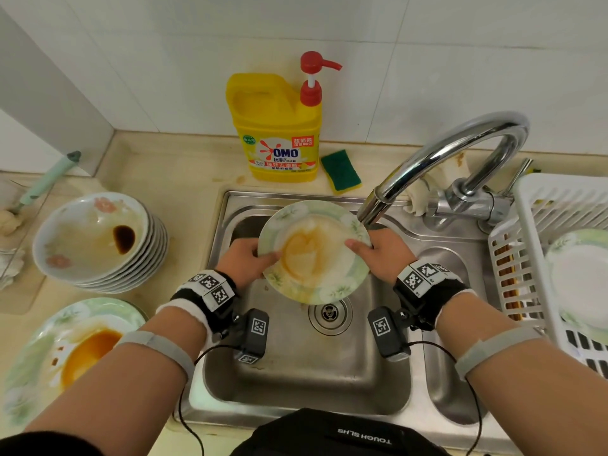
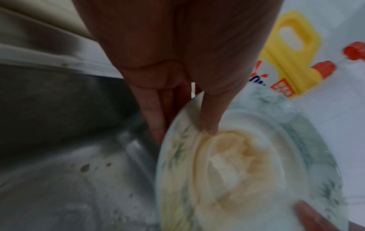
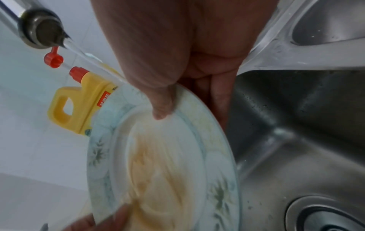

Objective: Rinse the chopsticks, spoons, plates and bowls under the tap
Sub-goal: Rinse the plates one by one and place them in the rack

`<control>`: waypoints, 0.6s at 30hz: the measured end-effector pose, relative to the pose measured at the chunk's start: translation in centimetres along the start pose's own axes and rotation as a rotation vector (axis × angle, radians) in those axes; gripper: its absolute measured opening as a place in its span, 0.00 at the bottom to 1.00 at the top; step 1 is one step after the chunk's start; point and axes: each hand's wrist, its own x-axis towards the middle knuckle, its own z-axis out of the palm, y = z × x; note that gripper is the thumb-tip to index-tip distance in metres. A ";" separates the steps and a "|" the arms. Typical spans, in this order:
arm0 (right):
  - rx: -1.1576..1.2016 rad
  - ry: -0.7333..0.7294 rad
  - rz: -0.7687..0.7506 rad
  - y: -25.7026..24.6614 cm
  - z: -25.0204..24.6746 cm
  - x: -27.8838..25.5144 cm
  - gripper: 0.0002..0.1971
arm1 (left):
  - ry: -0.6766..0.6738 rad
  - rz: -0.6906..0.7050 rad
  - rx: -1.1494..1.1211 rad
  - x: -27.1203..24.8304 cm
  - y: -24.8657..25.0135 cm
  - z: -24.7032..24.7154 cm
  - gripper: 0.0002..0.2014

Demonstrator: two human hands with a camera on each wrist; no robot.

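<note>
A green-rimmed floral plate (image 1: 324,225) smeared with orange sauce is held tilted over the sink (image 1: 296,366), under the tap spout (image 1: 371,209). My left hand (image 1: 245,258) pinches its left rim, thumb on the face and fingers behind, as the left wrist view shows (image 2: 209,118). My right hand (image 1: 378,255) grips the right rim the same way (image 3: 162,107). Water runs from the tap (image 3: 39,29) onto the plate (image 3: 168,164). A stack of dirty bowls (image 1: 98,238) and a sauce-stained plate (image 1: 65,350) stand on the counter at left.
A yellow detergent bottle (image 1: 279,126) and a green sponge (image 1: 340,171) stand behind the sink. A white dish rack (image 1: 533,225) at right holds a clean plate (image 1: 579,278) and chopsticks. A brush handle (image 1: 46,179) lies at far left. A small second basin (image 1: 450,340) is at right.
</note>
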 end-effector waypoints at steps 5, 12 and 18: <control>0.222 0.019 0.026 0.3 0.1 0.0 0.16 | -0.068 -0.125 -0.396 -1.0 -1.5 1.5 0.10; 0.418 -0.058 0.076 0.1 0.1 -0.1 0.04 | -0.022 -0.045 -0.427 -0.7 -1.7 1.8 0.10; 0.408 0.008 0.150 -0.1 0.0 0.5 0.19 | -0.008 0.038 -0.288 -0.4 -1.5 0.9 0.08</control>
